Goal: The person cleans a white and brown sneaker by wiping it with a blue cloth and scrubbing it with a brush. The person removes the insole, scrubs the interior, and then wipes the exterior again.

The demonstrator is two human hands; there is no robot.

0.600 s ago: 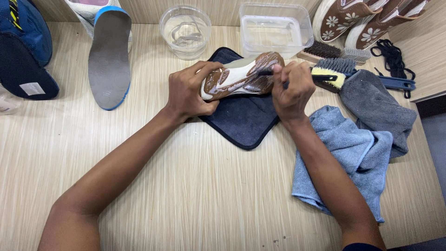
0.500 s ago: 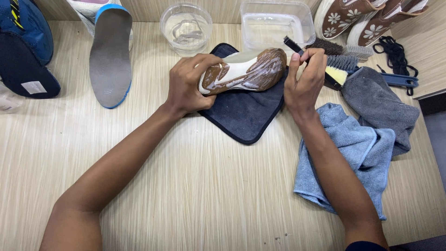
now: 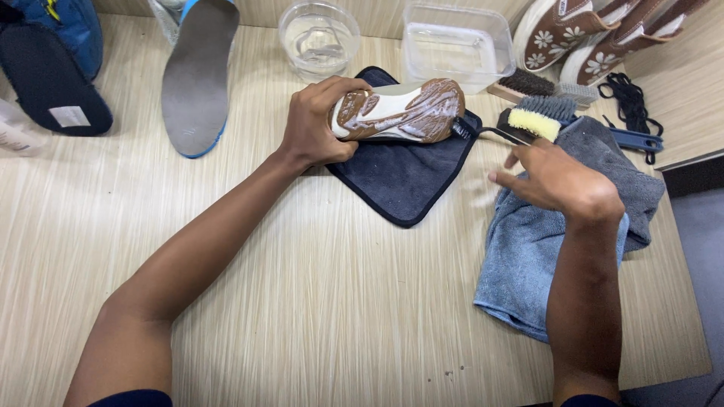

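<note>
Shoe [image 3: 400, 111] sole-up on dark mat [image 3: 403, 169], soapy foam across brown tread. My left hand [image 3: 317, 124] clamped round heel end, fingers curled tight. My right hand [image 3: 554, 181] right of shoe, empty, fingers loosely spread over blue cloth [image 3: 528, 256]. Thin black brush [image 3: 483, 134] lies just right of toe. Judgement: keep heel pinned firm, sole level so foam stays put; wipe toe-to-heel.

A grey insole [image 3: 197, 75] is being kept beside a round bowl of water [image 3: 319, 38] and a clear tub [image 3: 451, 47]. Brown flowered shoes [image 3: 573, 34] and black laces [image 3: 630, 102] are being stored at the far right.
</note>
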